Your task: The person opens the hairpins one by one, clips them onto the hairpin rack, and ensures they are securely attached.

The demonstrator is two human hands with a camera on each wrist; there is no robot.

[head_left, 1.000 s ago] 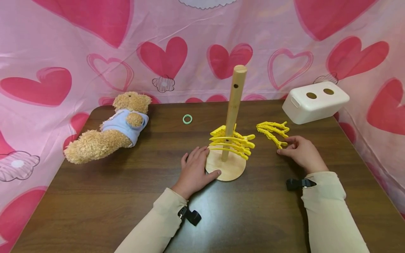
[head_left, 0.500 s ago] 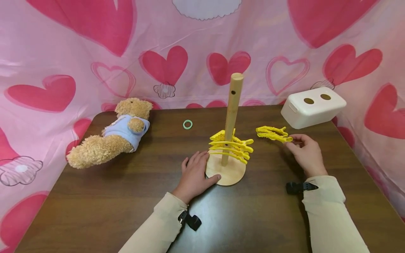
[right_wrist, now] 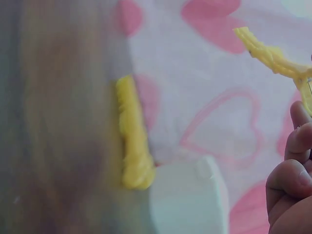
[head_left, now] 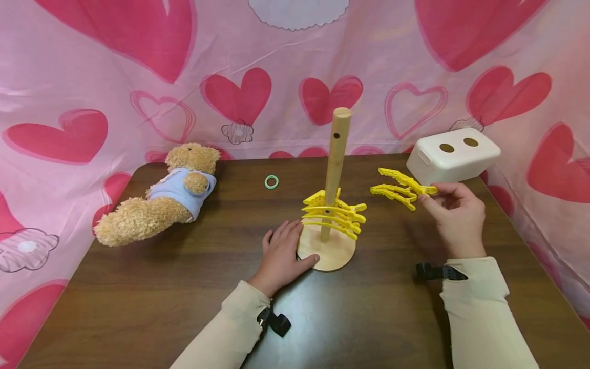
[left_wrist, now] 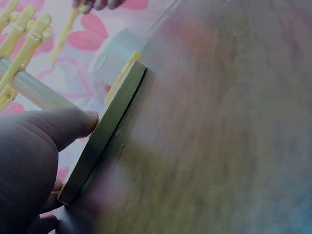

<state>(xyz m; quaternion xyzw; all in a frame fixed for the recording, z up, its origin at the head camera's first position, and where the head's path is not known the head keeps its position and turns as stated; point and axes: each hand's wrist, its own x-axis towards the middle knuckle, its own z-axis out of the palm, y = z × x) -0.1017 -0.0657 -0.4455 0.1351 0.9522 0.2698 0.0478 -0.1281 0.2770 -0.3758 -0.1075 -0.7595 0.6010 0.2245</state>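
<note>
My right hand [head_left: 456, 218] pinches the handle end of a yellow alligator hair clip [head_left: 401, 178], holding it above the table with its toothed end pointing left. Below it, another yellow clip [head_left: 392, 193] lies on the table; the right wrist view also shows that lying clip [right_wrist: 134, 136]. A wooden stand [head_left: 334, 159] has a round base and an upright post, with several yellow clips [head_left: 338, 212] clamped across the lower post. My left hand [head_left: 283, 256] grips the left edge of the base, its thumb [left_wrist: 78, 122] over the rim in the left wrist view.
A white box [head_left: 454, 156] with two round holes stands at the back right. On the left lies a teddy bear [head_left: 180, 189] in a blue shirt. A small green ring [head_left: 271, 182] lies toward the back of the dark wooden table [head_left: 184, 287]. Heart-printed cloth hangs behind.
My right hand has lifted one clip off the table, upward and slightly right, away from the other clip. The left hand stays on the stand's base. The head view has tilted slightly.
</note>
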